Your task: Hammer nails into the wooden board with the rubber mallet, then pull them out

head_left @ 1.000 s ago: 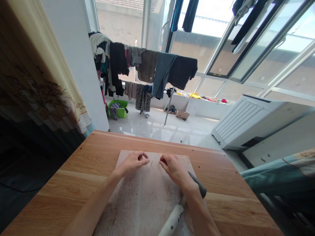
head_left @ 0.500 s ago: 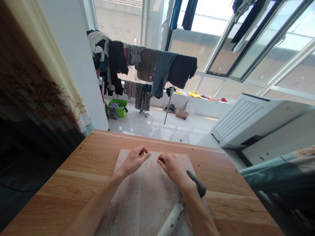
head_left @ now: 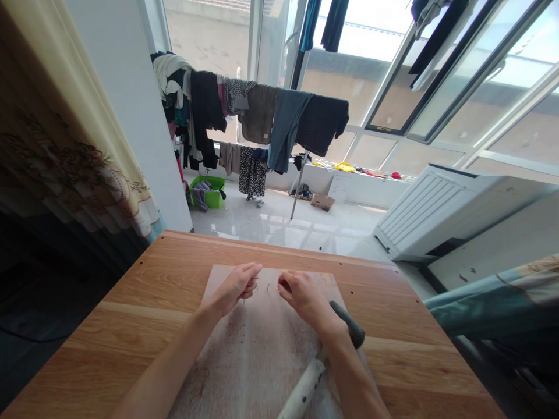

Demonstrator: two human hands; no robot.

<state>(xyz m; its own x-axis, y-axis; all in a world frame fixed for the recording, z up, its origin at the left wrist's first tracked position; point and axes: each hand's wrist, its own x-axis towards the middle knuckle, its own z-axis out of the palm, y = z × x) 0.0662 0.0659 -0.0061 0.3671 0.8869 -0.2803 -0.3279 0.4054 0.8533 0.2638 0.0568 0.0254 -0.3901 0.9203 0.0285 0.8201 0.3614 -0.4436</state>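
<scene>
A pale, stained board [head_left: 257, 361] lies on a wooden table [head_left: 144, 302]. Both my hands rest over its far end. My left hand [head_left: 236, 287] is closed in a pinch on a thin, small thing I cannot make out. My right hand [head_left: 301, 294] is also curled in a pinch, close to the left one, and what it holds is too small to name. A hammer with a dark head [head_left: 349, 329] and a white handle [head_left: 303, 390] lies on the board under my right forearm.
Beyond the table's far edge are a glossy tiled floor, a drying rack full of clothes [head_left: 262, 119], a green basket [head_left: 209, 192] and big windows. A white appliance [head_left: 441, 212] stands at the right. A patterned curtain [head_left: 65, 134] hangs at the left.
My left hand has turned and lifted slightly, its fingers drawing tighter into a pinch. My right hand has shifted a little to the left. The hammer has not moved.
</scene>
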